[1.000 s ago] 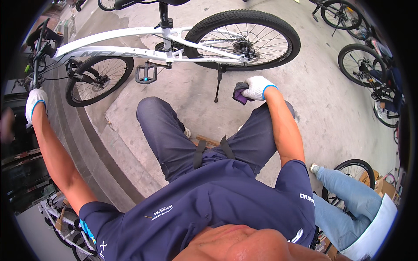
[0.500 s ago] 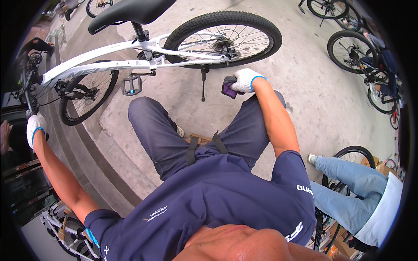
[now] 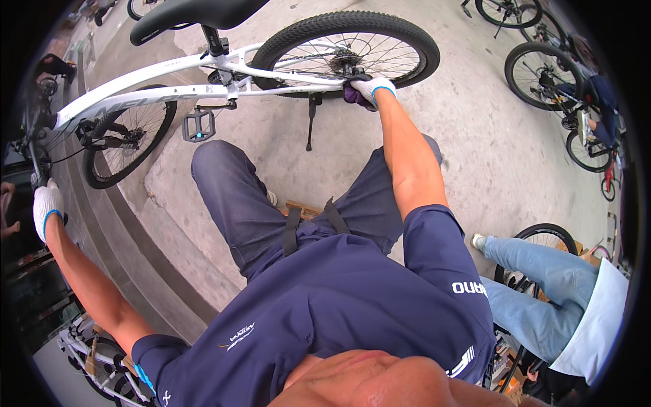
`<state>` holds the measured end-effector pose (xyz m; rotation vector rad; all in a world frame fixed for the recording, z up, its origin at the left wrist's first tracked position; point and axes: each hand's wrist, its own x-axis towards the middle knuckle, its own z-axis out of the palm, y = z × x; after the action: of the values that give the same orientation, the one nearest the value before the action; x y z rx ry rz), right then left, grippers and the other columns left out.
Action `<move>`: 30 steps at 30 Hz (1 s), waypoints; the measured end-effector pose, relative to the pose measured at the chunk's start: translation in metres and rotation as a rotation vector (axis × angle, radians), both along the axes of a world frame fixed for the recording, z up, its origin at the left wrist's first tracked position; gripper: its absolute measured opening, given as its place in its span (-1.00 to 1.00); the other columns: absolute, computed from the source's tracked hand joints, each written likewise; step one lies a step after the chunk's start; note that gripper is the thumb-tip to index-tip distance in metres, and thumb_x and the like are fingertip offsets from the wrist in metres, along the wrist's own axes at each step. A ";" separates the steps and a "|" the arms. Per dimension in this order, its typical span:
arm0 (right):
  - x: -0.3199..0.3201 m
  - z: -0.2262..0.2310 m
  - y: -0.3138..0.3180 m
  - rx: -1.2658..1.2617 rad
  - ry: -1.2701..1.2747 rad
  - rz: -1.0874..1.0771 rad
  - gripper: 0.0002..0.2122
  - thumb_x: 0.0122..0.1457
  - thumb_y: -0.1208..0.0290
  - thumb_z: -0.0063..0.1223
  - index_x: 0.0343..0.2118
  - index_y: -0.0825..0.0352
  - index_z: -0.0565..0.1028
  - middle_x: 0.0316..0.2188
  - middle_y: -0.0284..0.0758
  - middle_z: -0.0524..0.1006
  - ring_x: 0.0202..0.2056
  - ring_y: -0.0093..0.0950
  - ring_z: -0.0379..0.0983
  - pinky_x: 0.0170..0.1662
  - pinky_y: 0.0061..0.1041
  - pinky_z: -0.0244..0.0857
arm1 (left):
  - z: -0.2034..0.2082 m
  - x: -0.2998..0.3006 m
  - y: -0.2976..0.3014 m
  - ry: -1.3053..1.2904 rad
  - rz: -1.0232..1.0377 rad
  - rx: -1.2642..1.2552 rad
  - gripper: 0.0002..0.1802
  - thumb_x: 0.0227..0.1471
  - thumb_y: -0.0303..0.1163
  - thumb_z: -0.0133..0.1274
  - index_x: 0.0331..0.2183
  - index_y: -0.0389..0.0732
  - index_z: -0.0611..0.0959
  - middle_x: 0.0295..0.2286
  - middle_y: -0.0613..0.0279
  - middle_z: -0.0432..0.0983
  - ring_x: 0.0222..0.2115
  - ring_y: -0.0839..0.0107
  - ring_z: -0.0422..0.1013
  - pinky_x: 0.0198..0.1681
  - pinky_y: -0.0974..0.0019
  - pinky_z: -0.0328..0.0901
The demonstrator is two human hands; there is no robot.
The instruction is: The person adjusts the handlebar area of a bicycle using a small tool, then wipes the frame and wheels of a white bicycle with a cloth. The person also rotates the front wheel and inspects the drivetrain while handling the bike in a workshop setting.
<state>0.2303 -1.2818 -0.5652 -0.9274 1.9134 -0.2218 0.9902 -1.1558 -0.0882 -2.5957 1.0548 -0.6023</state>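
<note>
White bicycle [image 3: 169,85] stands across the top of view on its kickstand [image 3: 310,122], black saddle [image 3: 193,10] up top, rear wheel [image 3: 346,44] to the right, pedal [image 3: 198,126] hanging below the frame. Right hand [image 3: 371,89], white-gloved, is closed around a purple cloth [image 3: 354,93] pressed against the frame near the rear hub. Left hand [image 3: 46,207], also gloved, is out at the far left by the handlebar [image 3: 37,159]; whether it grips the bar cannot be told. Person's own knees sit between body and bike. Another person in light jeans [image 3: 542,285] sits lower right, beside a wheel. More bicycles [image 3: 549,71] are parked upper right. Ground is grey concrete [image 3: 475,156] with a stepped kerb [image 3: 129,237] at left, outdoors.
</note>
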 end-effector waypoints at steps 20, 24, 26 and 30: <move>0.069 -0.026 0.043 -0.726 0.150 -0.950 -0.56 0.22 0.12 0.32 -0.02 0.40 0.62 -0.06 0.01 0.65 -0.02 -0.02 0.63 0.10 -0.09 0.48 | 0.001 0.010 0.018 -0.090 -0.052 -0.073 -0.10 0.31 0.37 -0.01 -0.11 -0.45 0.72 -0.30 -0.23 0.74 -0.20 -0.12 0.70 -0.11 -0.08 0.51; 0.059 -0.005 0.030 -0.675 0.313 -0.462 -0.35 -0.06 -0.10 0.50 0.06 0.18 0.67 0.11 -0.07 0.58 0.13 -0.03 0.54 0.24 -0.07 0.45 | 0.005 0.002 0.016 -0.092 -0.063 -0.052 -0.05 0.29 0.41 -0.01 -0.08 -0.48 0.71 -0.25 -0.30 0.73 -0.15 -0.19 0.68 -0.07 -0.11 0.51; 0.051 -0.013 0.013 -0.610 0.116 -0.623 -0.39 -0.04 -0.05 0.51 0.04 0.19 0.68 0.06 -0.04 0.64 0.10 -0.04 0.60 0.21 -0.12 0.48 | 0.007 -0.006 0.014 0.032 -0.003 -0.048 -0.05 0.29 0.41 0.00 -0.06 -0.48 0.70 -0.19 -0.35 0.72 -0.08 -0.23 0.66 -0.01 -0.14 0.49; 0.042 -0.057 0.001 -0.695 -0.268 -1.104 -0.56 0.05 0.14 0.50 -0.11 0.37 0.69 -0.20 -0.03 0.73 -0.22 -0.12 0.74 -0.15 -0.14 0.67 | 0.009 -0.041 0.015 -0.053 0.001 -0.042 -0.07 0.29 0.39 0.01 0.09 -0.41 0.66 -0.06 -0.34 0.68 -0.01 -0.21 0.63 0.06 -0.12 0.48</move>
<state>0.2721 -1.2812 -0.6218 -0.1080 1.9119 -1.6353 0.9495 -1.1407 -0.0794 -2.6005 1.0347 -0.6962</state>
